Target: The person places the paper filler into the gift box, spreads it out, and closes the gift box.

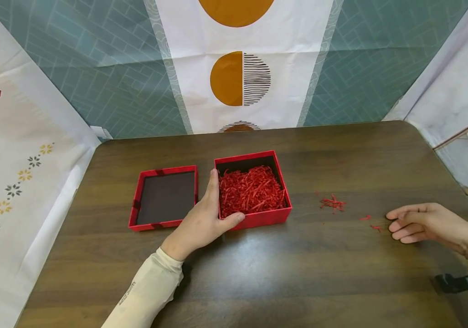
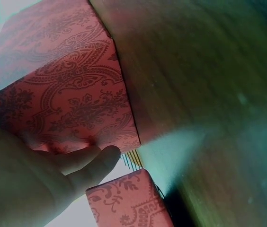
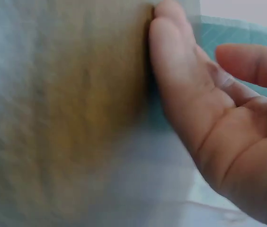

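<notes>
A red gift box [image 1: 264, 217] with a dark inner lining stands mid-table, filled with red shredded paper [image 1: 252, 189]. My left hand [image 1: 201, 218] holds it at the near left corner, thumb on the front wall and fingers along the left side. In the left wrist view, a patterned red wall [image 2: 76, 90] of the box fills much of the picture beside the hand. Far to the right, my right hand [image 1: 434, 228] hovers low over the table with fingers loosely bent and nothing in them. The right wrist view shows the same hand, its palm bare.
Left of the box lies its red lid [image 1: 135, 207], inner side up. Loose shreds [image 1: 333, 203] are scattered between the box and my right hand, with a few stray shreds [image 1: 375, 228] close to the fingertips. The wooden table [image 1: 299, 273] meets patterned cloth at the back.
</notes>
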Demonstrator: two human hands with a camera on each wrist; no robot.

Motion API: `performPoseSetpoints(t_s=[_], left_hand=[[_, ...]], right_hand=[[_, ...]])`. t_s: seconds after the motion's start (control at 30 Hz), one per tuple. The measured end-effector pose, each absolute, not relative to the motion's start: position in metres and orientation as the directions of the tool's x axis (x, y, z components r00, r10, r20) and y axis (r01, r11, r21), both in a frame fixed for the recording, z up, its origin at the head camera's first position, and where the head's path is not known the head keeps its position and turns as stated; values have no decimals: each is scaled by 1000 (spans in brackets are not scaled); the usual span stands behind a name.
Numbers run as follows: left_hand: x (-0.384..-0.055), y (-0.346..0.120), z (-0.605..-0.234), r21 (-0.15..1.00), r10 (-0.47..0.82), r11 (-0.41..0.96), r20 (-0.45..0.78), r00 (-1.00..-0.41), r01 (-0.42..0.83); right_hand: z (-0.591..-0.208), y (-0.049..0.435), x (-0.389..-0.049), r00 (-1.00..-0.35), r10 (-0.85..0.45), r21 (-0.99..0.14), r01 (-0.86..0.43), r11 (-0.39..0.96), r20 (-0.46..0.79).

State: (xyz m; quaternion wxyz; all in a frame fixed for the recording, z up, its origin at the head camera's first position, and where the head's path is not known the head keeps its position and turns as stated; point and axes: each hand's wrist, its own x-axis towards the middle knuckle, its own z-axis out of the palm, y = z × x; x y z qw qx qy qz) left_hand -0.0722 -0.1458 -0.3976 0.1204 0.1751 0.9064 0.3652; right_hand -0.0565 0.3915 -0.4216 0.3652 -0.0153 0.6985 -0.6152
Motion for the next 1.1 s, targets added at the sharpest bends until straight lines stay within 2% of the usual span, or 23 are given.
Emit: performPoseSetpoints(t_s=[0.07,0.13,0.23,0.37,0.6,0.73,0.97,1.1], left_hand=[[-72,-147,-398,703,402,674,-92,-911,227],[-72,-148,-398,702,404,674,-92,-910,228],[-72,-148,-398,705,402,672,-92,-911,225],[-73,-148,-399,708,396,673,-99,-913,215],[-73,-147,-399,707,394,673,-98,-914,215],[-74,-145,-399,709,396,671,-98,-913,215],[-73,-144,-399,714,400,665,-93,-912,219],[-73,-145,-398,714,394,667,-95,-914,213]], right_hand=[[-429,395,-60,-665,-600,-844,535,33,-445],[-436,393,-63,-598,-706,-775,622,-110,-380],[-440,380,-70,-535,-788,-685,698,-209,-305],[-441,359,-82,-500,-821,-614,748,-251,-274],[-442,322,-98,-524,-794,-607,751,-260,-308],[-440,313,-104,-555,-770,-664,708,-240,-314],[-426,348,-101,-649,-715,-769,587,-254,-260],[-425,363,-98,-649,-688,-795,582,-175,-324]])
